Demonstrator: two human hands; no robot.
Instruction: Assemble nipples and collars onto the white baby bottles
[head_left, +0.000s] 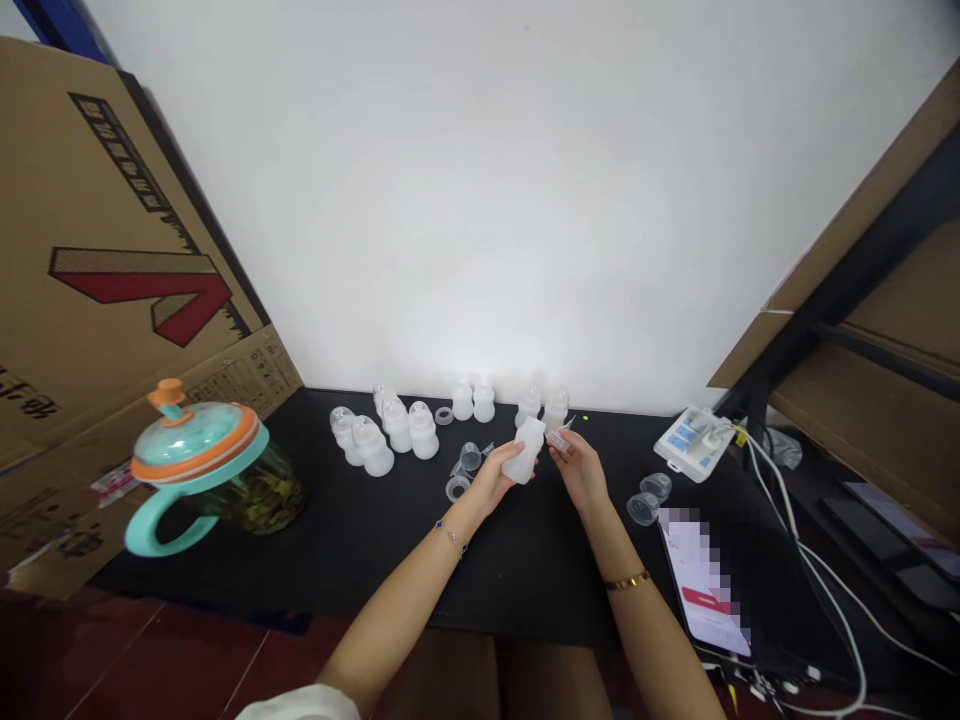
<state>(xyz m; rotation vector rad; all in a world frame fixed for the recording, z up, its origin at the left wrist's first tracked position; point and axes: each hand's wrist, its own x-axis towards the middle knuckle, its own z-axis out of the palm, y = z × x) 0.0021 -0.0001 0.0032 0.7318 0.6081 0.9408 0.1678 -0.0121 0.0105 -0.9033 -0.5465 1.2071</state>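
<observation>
My left hand (pixel 492 478) is closed around a milky white baby bottle (pixel 524 452), tilted, with its neck pointing up and to the right. Just right of that neck, my right hand (pixel 579 470) pinches a small clear plastic ring-shaped piece (pixel 557 440); a thin pointed bit sticks out near it. The piece and the bottle appear slightly apart. Left of my left hand lie clear caps (pixel 470 457) and rings (pixel 457 488). Two more white bottles (pixel 555 408) stand right behind my hands, partly hidden by the held bottle.
Several capped bottles (pixel 373 448) stand at the left, and two more (pixel 484 402) by the wall. Clear domed covers (pixel 643 508) lie near a phone (pixel 705 590). A white power strip (pixel 694 445) trails cables at right. A large teal-handled jug (pixel 247 485) stands left beside cardboard (pixel 112 330).
</observation>
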